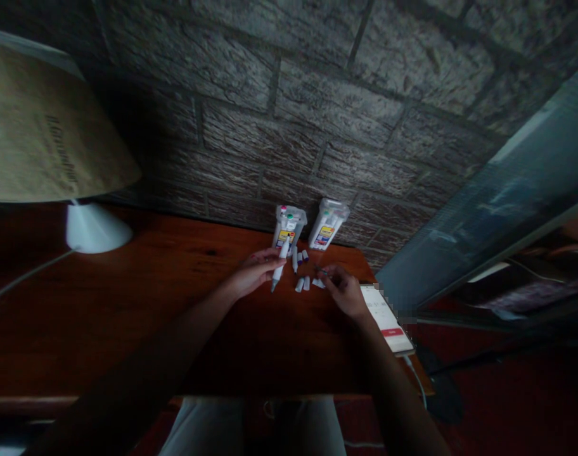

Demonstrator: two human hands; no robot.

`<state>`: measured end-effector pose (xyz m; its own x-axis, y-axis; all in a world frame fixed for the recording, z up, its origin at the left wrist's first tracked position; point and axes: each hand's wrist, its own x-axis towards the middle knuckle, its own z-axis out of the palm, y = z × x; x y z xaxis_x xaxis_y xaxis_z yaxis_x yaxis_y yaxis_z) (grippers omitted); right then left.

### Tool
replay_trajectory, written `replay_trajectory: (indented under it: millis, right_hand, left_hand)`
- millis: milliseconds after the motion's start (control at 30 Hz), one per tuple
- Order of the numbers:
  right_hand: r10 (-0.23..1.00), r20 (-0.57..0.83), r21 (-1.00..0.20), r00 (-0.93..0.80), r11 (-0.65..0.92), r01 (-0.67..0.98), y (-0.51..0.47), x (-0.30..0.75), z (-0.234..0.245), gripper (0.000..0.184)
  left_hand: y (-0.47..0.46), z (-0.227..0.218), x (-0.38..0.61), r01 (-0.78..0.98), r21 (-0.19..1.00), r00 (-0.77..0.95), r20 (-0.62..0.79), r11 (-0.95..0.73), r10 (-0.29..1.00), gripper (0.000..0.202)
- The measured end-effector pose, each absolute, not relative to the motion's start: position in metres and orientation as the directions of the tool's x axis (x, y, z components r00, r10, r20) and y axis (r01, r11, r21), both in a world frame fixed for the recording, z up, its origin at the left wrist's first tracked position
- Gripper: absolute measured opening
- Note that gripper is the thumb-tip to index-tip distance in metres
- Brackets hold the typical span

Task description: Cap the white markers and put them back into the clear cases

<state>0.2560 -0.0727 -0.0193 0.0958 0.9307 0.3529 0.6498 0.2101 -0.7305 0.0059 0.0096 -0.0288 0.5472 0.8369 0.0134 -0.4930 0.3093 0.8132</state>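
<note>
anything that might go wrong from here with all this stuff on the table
The marker in the left hand looks uncapped, so its tip may smudge the fingers. The small pale caps lie loose near the right hand and could get knocked or mixed up. The phone sits by the table's edge; a snag on its cable might drag it off.

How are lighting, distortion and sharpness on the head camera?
Head view, lighting: dim, with the phone brightest; head view, distortion: the lampshade looks stretched at the left edge; head view, sharpness: detail around the right hand is soft and dark.
</note>
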Motion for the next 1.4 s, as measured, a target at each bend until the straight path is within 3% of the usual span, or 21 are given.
replay_trajectory:
  millis: [100, 333, 667, 733, 933, 1067, 1233, 1400]
  right_hand:
    - [0.939, 0.332, -0.727, 0.089, 0.194, 0.659, -0.074, 0.256, -0.017, 0.038]
    - [0.952, 0.188, -0.695, -0.243, 0.304, 0.651, -0.076, 0.248, -0.019, 0.024]
    - [0.939, 0.171, -0.729, -0.300, 0.325, 0.602, -0.079, 0.242, -0.019, 0.025]
    - [0.939, 0.182, -0.722, -0.291, 0.329, 0.609, -0.079, 0.242, -0.017, 0.026]
    - [0.931, 0.362, -0.673, -0.056, 0.302, 0.675, -0.074, 0.258, -0.020, 0.025]
    - [0.946, 0.304, -0.599, -0.112, 0.281, 0.750, -0.073, 0.264, -0.024, 0.043]
    - [0.969, 0.220, -0.588, -0.115, 0.226, 0.777, -0.074, 0.262, -0.021, 0.025]
    - [0.952, 0.288, -0.609, -0.105, 0.266, 0.747, -0.075, 0.255, -0.018, 0.029]
  left_hand:
    - [0.009, -0.028, 0.006, -0.482, 0.824, 0.535, 0.008, 0.298, 0.845, 0.037]
    - [0.009, -0.026, 0.006, -0.497, 0.819, 0.506, 0.006, 0.285, 0.863, 0.036]
    - [0.009, -0.027, 0.007, -0.517, 0.808, 0.489, 0.009, 0.281, 0.872, 0.033]
    - [0.010, -0.028, 0.007, -0.517, 0.809, 0.487, 0.008, 0.281, 0.873, 0.033]
    - [0.013, -0.030, 0.007, -0.504, 0.814, 0.489, -0.006, 0.288, 0.872, 0.035]
    - [0.012, -0.030, 0.007, -0.511, 0.808, 0.494, -0.005, 0.294, 0.870, 0.035]
    - [0.011, -0.028, 0.007, -0.518, 0.795, 0.498, -0.019, 0.315, 0.867, 0.034]
    - [0.009, -0.026, 0.009, -0.508, 0.797, 0.501, -0.033, 0.325, 0.865, 0.034]
